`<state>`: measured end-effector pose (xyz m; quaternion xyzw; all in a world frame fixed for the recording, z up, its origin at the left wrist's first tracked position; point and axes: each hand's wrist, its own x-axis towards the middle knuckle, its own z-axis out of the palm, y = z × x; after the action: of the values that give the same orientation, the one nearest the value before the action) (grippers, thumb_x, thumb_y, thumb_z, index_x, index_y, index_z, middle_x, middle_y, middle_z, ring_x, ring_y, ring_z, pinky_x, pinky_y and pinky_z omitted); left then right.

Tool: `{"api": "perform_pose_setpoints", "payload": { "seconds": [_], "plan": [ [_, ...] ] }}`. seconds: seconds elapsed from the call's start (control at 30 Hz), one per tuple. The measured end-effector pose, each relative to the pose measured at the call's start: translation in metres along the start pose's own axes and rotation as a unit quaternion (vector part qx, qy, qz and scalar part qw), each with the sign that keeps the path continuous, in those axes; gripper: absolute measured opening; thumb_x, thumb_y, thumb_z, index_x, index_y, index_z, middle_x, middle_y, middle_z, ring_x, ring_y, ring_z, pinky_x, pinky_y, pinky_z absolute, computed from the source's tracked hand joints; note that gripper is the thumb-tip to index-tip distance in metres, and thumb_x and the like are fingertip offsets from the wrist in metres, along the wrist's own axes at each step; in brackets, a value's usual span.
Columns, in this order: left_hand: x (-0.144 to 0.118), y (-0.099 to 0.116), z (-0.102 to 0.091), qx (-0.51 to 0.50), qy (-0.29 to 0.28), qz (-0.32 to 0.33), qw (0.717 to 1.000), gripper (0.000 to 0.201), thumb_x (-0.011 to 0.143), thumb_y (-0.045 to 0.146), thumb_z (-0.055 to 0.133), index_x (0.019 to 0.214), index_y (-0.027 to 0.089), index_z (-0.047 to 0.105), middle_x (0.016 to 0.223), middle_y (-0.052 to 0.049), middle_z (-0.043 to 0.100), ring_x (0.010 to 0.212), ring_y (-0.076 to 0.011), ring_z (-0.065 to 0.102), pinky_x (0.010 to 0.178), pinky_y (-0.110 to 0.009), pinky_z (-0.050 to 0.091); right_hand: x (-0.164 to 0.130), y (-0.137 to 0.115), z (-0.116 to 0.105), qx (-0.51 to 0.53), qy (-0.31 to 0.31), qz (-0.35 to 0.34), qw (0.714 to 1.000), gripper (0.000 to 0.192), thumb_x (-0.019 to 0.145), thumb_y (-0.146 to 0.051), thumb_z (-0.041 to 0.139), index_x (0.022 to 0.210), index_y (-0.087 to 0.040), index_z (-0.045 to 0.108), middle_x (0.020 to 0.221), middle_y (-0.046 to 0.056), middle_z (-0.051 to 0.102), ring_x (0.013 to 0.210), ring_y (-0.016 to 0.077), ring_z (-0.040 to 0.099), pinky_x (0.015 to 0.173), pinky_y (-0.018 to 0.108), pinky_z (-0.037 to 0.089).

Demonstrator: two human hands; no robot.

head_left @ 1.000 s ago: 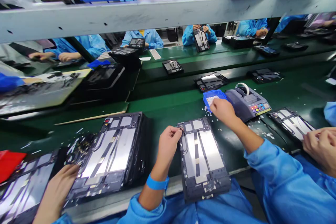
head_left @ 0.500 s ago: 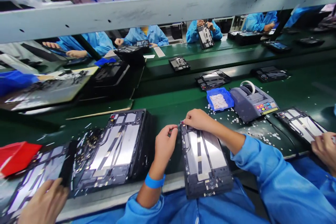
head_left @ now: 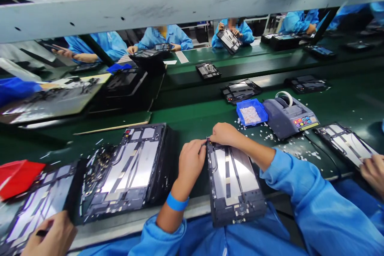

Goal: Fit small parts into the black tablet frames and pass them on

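Observation:
An opened tablet (head_left: 240, 172), its silver battery and black ribbon cables bare, lies tilted over the bench's front edge before me. My right hand (head_left: 225, 133) reaches across its top, fingers pinched together at the upper left corner. Beside that same corner is my left hand (head_left: 192, 160), wearing a blue wristband (head_left: 177, 202), with thumb and forefinger closed at the tablet's edge. Whatever small part the fingertips hold is too small to make out. Left of my hands stands a stack of similar opened tablets (head_left: 132, 168), with a pile of small loose parts (head_left: 100, 164) alongside.
A grey tape dispenser (head_left: 288, 116) and a blue tray (head_left: 252, 113) of small white pieces stand beyond my right arm, scraps scattered around. Co-workers' hands (head_left: 51, 234) hold tablets on both sides. A red bin (head_left: 19, 178) is at left. A metal beam (head_left: 180, 8) crosses above.
My left hand has moved slightly right and up, its fingertips now meeting the tablet's corner. My right hand stays there. A co-worker across the bench has tilted their tablet.

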<state>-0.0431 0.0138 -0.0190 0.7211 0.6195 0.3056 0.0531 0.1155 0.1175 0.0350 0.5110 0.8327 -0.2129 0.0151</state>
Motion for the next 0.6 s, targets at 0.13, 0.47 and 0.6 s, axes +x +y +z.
{"api": "perform_pose_setpoints", "payload": {
  "seconds": [0.13,0.47,0.6],
  "plan": [
    [0.004,0.001,0.000,0.053,-0.026,0.028,0.998,0.035,0.098,0.017,0.048,0.122,0.024,0.073,0.113,-0.009,0.076,0.102,-0.0276,0.066,0.090,-0.041,0.047,0.009,0.001,-0.003,0.000,-0.019,-0.014,1.000,0.028,0.085,-0.037,0.066,0.092,-0.016,0.082,0.092,0.015,0.080,0.085,0.0267,0.074,0.065,0.028,0.047],
    [0.008,0.019,-0.013,0.263,-0.124,0.065,0.954,0.047,0.097,0.012,0.047,0.138,0.027,0.065,0.119,-0.014,0.070,0.090,-0.0295,0.060,0.068,-0.040,0.041,-0.028,0.042,0.031,0.004,0.133,-0.219,0.967,0.027,0.099,-0.012,0.053,0.111,-0.018,0.077,0.100,0.008,0.073,0.094,0.0197,0.062,0.085,0.029,0.044],
    [0.013,0.009,-0.013,0.211,-0.129,0.044,0.968,0.048,0.095,0.009,0.045,0.131,0.028,0.070,0.120,-0.012,0.071,0.091,-0.0277,0.062,0.073,-0.038,0.045,-0.035,0.047,0.048,-0.076,0.155,-0.316,0.933,0.030,0.102,-0.015,0.055,0.126,-0.018,0.072,0.104,0.010,0.068,0.091,0.0217,0.055,0.084,0.032,0.044]
  ]
}}
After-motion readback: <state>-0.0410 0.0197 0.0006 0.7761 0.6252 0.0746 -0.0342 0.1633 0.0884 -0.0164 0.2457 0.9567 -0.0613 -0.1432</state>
